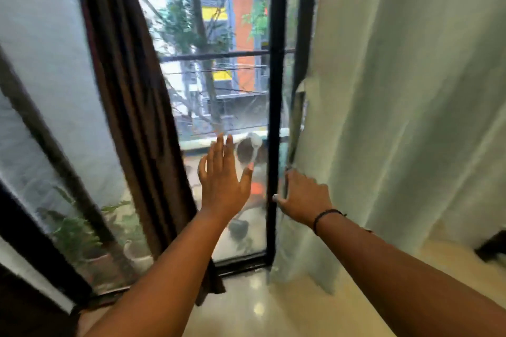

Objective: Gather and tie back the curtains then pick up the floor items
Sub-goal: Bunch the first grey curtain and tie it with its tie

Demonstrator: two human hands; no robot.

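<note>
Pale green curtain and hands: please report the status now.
Left hand open, raised before the glass. Right hand grips edge of pale green sheer curtain. Dark brown curtain hangs loose, untied. Nothing blocking.

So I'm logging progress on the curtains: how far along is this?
Early. Done: the brown curtain and pale green curtain hang parted off the glass door, but no tie shows on either. In hand: the right hand grips the green curtain's edge; the left hand is raised, open. Left: gathering, tying both, then floor items.
</note>
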